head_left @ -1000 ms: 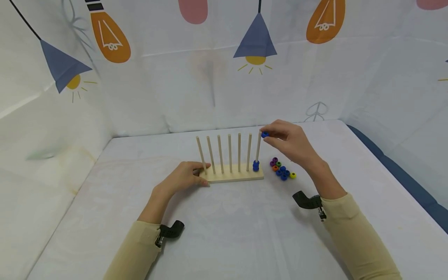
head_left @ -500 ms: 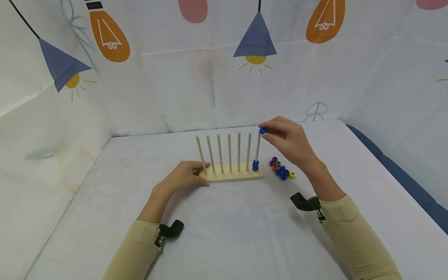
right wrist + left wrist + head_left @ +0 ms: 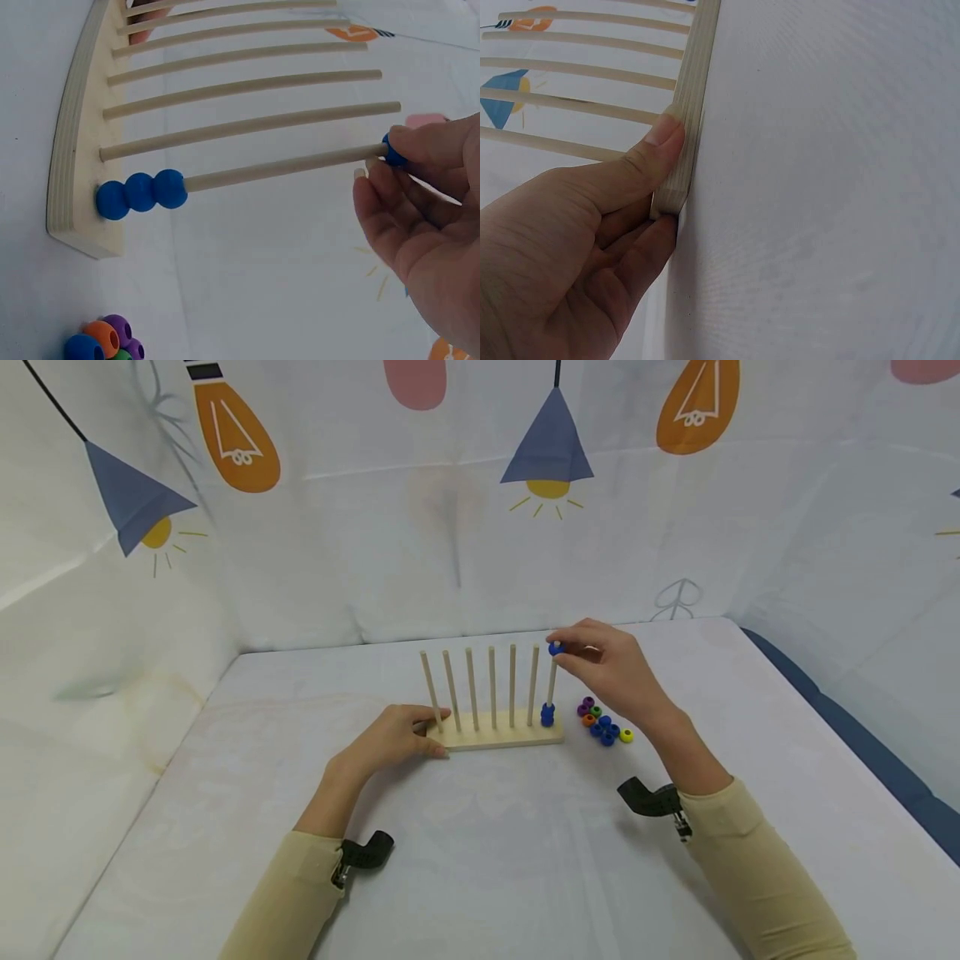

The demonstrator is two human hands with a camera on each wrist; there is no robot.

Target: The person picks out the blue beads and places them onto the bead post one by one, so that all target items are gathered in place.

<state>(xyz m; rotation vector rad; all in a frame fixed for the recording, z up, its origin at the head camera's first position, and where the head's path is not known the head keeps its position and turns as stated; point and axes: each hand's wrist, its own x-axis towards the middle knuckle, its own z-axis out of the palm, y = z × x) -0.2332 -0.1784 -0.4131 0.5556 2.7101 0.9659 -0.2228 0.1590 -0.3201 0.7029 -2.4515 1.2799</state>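
A pale wooden peg rack [image 3: 498, 740] with a row of several upright rods stands on the white-covered table. My left hand [image 3: 401, 732] grips its left end, thumb on the front edge and fingers round the end, as the left wrist view shows [image 3: 607, 202]. My right hand [image 3: 606, 667] pinches a blue bead [image 3: 556, 648] at the top of the rightmost rod; in the right wrist view the rod's tip meets this bead [image 3: 394, 151]. Three blue beads [image 3: 141, 193] are stacked at the foot of that rod. The other rods carry no beads.
Right of the rack lies a loose cluster of beads: purple [image 3: 583, 710], orange [image 3: 588, 721], green [image 3: 596, 711], several blue [image 3: 607, 738] and one yellow [image 3: 626, 736]. A white curtain [image 3: 337, 560] with printed lamps hangs behind the table [image 3: 480, 860].
My right hand has moved left with the blue bead, rising and then dipping slightly, from beside the rightmost rod to onto its top. The left hand and the rack have stayed put.
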